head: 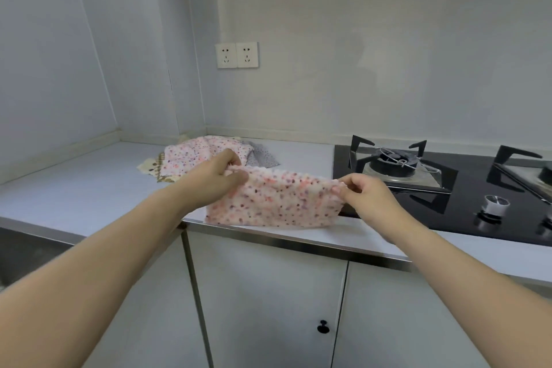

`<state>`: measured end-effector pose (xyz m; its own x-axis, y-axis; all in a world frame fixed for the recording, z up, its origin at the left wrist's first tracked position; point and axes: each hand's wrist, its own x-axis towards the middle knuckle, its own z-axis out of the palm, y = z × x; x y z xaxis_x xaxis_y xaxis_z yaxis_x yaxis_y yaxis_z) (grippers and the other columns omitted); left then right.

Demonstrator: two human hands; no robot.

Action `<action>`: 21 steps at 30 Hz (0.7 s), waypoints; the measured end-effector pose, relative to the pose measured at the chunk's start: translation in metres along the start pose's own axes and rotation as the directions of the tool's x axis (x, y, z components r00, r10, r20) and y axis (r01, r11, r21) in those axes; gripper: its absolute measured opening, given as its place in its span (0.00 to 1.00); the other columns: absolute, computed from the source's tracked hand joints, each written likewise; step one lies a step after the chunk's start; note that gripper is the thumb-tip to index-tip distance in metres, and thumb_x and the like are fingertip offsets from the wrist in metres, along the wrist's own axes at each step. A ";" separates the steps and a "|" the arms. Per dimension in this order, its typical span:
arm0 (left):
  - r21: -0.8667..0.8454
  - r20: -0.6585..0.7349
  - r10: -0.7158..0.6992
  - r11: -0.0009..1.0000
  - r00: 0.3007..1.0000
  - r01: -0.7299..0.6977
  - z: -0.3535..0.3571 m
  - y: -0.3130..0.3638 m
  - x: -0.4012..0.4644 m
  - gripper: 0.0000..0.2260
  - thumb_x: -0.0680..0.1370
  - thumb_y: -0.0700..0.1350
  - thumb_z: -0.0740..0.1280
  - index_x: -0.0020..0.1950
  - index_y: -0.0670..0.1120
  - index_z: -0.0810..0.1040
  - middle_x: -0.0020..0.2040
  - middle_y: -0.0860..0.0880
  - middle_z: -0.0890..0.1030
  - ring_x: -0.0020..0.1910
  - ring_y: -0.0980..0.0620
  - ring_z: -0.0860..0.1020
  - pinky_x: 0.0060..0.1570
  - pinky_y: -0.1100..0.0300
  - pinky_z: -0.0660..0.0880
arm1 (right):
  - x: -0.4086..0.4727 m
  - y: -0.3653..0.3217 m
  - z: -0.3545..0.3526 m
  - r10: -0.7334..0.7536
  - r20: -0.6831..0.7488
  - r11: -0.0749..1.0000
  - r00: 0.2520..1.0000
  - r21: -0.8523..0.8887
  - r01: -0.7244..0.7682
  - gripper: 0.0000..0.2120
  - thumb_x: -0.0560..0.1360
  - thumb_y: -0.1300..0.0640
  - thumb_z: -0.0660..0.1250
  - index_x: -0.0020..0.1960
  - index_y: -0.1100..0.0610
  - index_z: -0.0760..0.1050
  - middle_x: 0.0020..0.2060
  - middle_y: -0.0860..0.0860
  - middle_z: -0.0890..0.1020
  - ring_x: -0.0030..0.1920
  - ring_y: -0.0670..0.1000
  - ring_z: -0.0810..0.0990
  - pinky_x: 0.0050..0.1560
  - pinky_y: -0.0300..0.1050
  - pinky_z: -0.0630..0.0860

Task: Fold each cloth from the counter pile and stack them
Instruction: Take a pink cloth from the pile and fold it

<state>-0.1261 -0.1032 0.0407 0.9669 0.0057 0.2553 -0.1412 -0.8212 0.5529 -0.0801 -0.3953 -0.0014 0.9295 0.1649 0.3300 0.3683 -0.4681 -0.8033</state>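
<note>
A pink speckled cloth [277,203] hangs stretched between my two hands above the counter's front edge. My left hand [213,178] pinches its upper left corner and my right hand [366,193] pinches its upper right corner. Behind it, at the back of the white counter [83,188], lies the cloth pile [191,157]: another pink speckled cloth on top, a cream patterned cloth [150,166] sticking out at the left, and a grey dotted cloth [264,155] at the right.
A black gas hob [466,197] with burner grates and knobs fills the counter's right side. Two wall sockets [237,54] sit above the pile. White cabinet doors [268,293] with a black knob are below; a sink edge shows at far left.
</note>
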 end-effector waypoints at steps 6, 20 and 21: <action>-0.097 -0.110 0.051 0.993 0.993 -0.062 -0.041 0.041 -0.034 0.08 0.81 0.50 0.64 0.45 0.47 0.74 0.38 0.50 0.76 0.35 0.52 0.74 0.34 0.60 0.70 | -0.023 -0.060 -0.049 -0.051 0.009 0.997 0.999 -0.057 0.051 0.11 0.74 0.46 0.69 0.40 0.53 0.80 0.39 0.59 0.81 0.39 0.52 0.75 0.44 0.52 0.76; -0.104 -0.190 0.157 0.978 0.969 -0.179 -0.088 0.103 -0.073 0.09 0.81 0.48 0.64 0.43 0.47 0.79 0.35 0.45 0.77 0.32 0.52 0.75 0.30 0.67 0.73 | -0.050 -0.128 -0.098 -0.027 -0.196 0.994 0.980 0.100 0.048 0.13 0.81 0.52 0.58 0.44 0.57 0.75 0.38 0.51 0.77 0.39 0.50 0.75 0.43 0.47 0.75; -0.098 -0.215 0.157 0.979 0.964 -0.181 -0.088 0.105 -0.074 0.10 0.81 0.48 0.64 0.43 0.46 0.78 0.34 0.46 0.75 0.30 0.53 0.73 0.28 0.68 0.71 | -0.048 -0.129 -0.097 -0.003 -0.221 0.994 0.975 0.109 0.028 0.14 0.81 0.52 0.57 0.45 0.59 0.75 0.39 0.52 0.77 0.41 0.51 0.75 0.45 0.49 0.75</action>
<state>-0.2312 -0.1401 0.1497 0.8641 -0.0008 0.5033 -0.3341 -0.7488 0.5724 -0.1746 -0.4274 0.1346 0.9006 -0.0297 0.4337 0.3939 -0.3662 -0.8430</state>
